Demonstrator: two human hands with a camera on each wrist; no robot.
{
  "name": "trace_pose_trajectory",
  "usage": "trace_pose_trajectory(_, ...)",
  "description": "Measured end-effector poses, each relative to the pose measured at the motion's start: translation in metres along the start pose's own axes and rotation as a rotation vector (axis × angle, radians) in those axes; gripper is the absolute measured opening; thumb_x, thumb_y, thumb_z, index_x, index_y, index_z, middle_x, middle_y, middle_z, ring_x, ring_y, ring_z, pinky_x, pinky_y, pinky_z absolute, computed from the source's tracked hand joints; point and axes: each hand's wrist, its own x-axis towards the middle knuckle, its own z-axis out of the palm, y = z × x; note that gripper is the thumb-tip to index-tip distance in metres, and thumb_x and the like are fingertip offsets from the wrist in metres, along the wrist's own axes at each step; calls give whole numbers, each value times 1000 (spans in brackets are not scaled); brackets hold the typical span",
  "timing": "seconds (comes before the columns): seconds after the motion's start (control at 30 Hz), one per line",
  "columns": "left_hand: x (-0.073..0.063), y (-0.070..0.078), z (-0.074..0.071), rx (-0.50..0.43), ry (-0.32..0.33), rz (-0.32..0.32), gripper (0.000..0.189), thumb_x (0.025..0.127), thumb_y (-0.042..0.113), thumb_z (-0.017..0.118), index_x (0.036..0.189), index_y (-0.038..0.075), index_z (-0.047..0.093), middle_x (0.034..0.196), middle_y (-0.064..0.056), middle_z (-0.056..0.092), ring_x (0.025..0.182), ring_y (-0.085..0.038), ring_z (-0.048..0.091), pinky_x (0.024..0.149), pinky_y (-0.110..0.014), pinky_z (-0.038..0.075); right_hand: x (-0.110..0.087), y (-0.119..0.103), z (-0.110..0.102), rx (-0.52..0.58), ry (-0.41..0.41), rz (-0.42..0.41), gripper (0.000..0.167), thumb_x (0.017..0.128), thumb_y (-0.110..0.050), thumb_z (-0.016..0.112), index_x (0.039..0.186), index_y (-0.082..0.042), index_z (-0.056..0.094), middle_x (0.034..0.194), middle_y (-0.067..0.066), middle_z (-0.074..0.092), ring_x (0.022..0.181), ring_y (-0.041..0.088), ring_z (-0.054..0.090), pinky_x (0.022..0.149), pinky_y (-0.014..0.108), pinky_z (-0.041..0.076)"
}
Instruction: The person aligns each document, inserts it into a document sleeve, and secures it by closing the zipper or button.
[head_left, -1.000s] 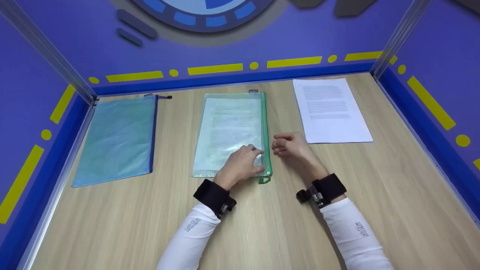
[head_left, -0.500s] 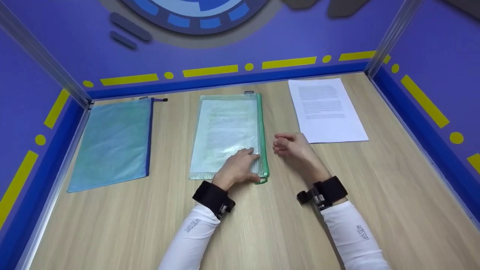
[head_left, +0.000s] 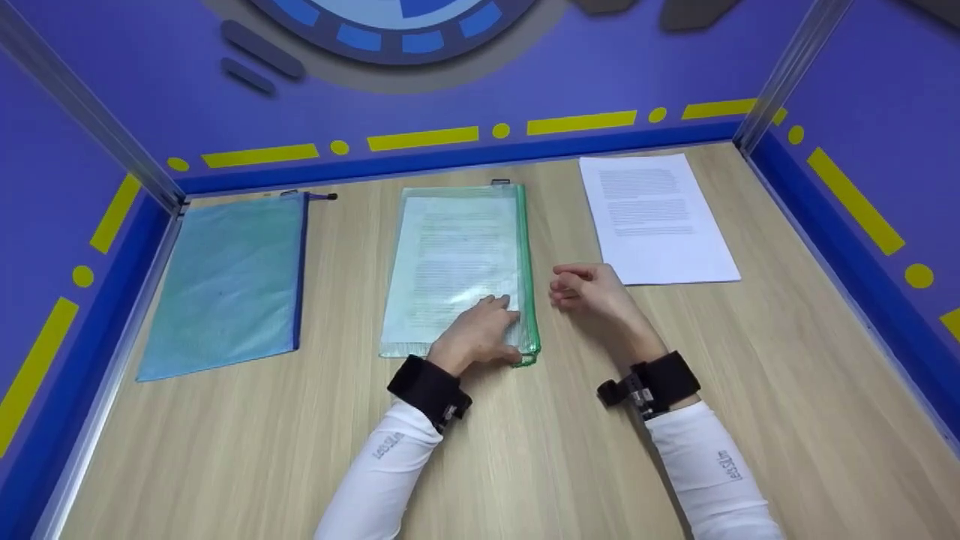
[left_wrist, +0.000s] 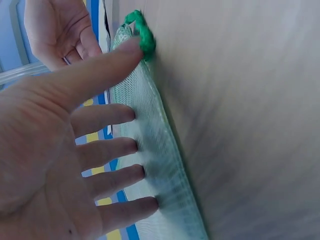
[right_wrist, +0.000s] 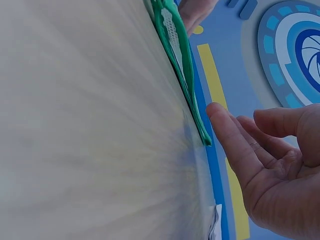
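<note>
A clear mesh zip pouch (head_left: pixel 457 285) with a green zipper edge lies mid-table, printed paper showing through it. My left hand (head_left: pixel 478 332) rests on its near right corner, fingers spread and fairly straight. In the left wrist view the thumb touches the pouch's corner beside a green cord (left_wrist: pixel 145 40). To the right of the zipper, my right hand (head_left: pixel 596 292) hovers with loosely bent fingers and nothing in them. Along the green zipper (right_wrist: pixel 187 70) in the right wrist view, the two green edges stand apart around a pale mesh strip.
A blue-green zip pouch (head_left: pixel 225 285) with a dark blue zipper lies at the left. At the back right is a stack of printed paper (head_left: pixel 660 225), just beyond the right hand. Purple-blue panels (head_left: pixel 450 112) wall the wooden table (head_left: pixel 525 465) at the back and sides.
My left thumb has dropped slightly toward the near edge and the cord at the corner. The right hand keeps nearly the same place; the head view has shifted slightly.
</note>
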Motion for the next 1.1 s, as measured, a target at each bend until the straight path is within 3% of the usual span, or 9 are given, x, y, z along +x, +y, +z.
trace_pose_trajectory(0.17,1,4,3,6,26,-33,77,77,47,81,140,12,56,157,-15,41,145,-35,39,116,-45,40,-1,-2,0,-16,-6,1,41,102,-13,50,136,10,52,116,30,67,87,15,73,82,28,61)
trace_pose_trajectory(0.33,-1,-1,1,-8,47,-10,79,78,53,78,141,11,55,155,-14,43,144,-32,41,115,-43,41,-2,-4,-1,-8,-7,10,40,102,-12,50,136,10,52,116,30,67,87,15,73,83,28,61)
trace_pose_trajectory(0.67,-2,-10,3,42,63,14,75,76,44,83,140,14,57,153,-16,45,141,-35,42,113,-46,42,-3,-2,0,17,-3,15,40,102,-13,51,135,9,53,113,24,69,85,13,73,82,28,61)
trace_pose_trajectory(0.8,-3,-10,2,55,78,48,60,80,39,81,133,15,64,145,-14,53,134,-32,50,109,-42,46,-2,-1,-1,-2,-5,-4,40,102,-14,52,134,9,55,110,23,71,85,13,73,78,25,61)
trace_pose_trajectory(0.93,-6,-9,2,118,95,126,38,84,30,78,118,14,72,125,-9,65,113,-28,62,95,-39,53,-2,0,-1,-16,-6,-13,40,102,-15,52,134,10,55,109,21,72,86,13,73,77,24,60)
trace_pose_trajectory(1.1,-9,-1,3,230,120,176,12,84,17,71,94,10,74,103,-6,68,92,-24,65,79,-37,56,-3,-1,0,-8,-1,-5,40,102,-15,52,134,9,55,110,22,72,88,15,74,78,25,61)
